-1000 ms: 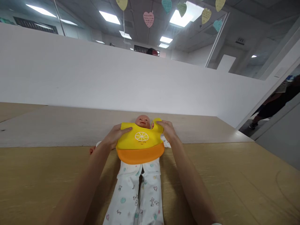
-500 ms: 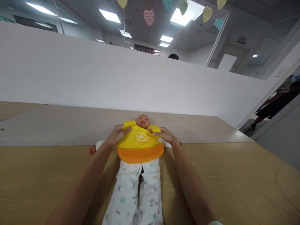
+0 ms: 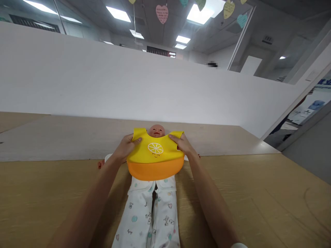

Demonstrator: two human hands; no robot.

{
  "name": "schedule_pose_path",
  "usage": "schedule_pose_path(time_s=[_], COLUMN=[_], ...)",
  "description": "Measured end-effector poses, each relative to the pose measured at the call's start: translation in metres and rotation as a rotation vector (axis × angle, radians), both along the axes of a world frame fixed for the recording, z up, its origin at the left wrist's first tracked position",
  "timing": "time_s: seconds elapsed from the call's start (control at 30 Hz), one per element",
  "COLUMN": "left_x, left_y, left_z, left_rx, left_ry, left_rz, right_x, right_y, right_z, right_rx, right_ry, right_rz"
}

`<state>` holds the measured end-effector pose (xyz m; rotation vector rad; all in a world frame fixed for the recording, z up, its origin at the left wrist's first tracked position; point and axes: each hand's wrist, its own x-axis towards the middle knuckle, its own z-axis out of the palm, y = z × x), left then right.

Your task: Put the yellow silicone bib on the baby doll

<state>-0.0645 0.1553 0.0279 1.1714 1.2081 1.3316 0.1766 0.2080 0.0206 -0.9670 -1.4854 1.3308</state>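
I observe the tabletop [image 3: 258, 193] beneath the doll [image 3: 141, 198], which lies face up. The bib [image 3: 155, 156] spans the doll's torso, below its chin. My left hand [image 3: 126, 147] and right hand [image 3: 183, 143] pinch its upper corners. The right-hand strap [image 3: 178, 133], previously folded, is now spread; neckline judged evenly open.

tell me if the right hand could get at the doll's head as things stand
Probably yes: the doll's head shows above the yellow bib, close to the right hand. That hand grips the bib's upper corner, so it would likely need to let go first.
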Motion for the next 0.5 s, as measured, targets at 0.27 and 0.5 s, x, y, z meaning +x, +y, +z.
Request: schedule_pose_path(time_s=[0.27,0.5], left_x=[-0.005,-0.012], left_y=[-0.011,-0.030], left_z=[0.020,0.043], left_rx=[-0.016,0.036], left_ry=[-0.030,0.042], left_rz=[-0.024,-0.053], right_x=[-0.002,-0.008], right_y=[-0.005,-0.029], right_z=[0.006,0.032], right_rx=[-0.042,-0.065], right_ry=[0.121,0.225], right_rz=[0.021,0.093])
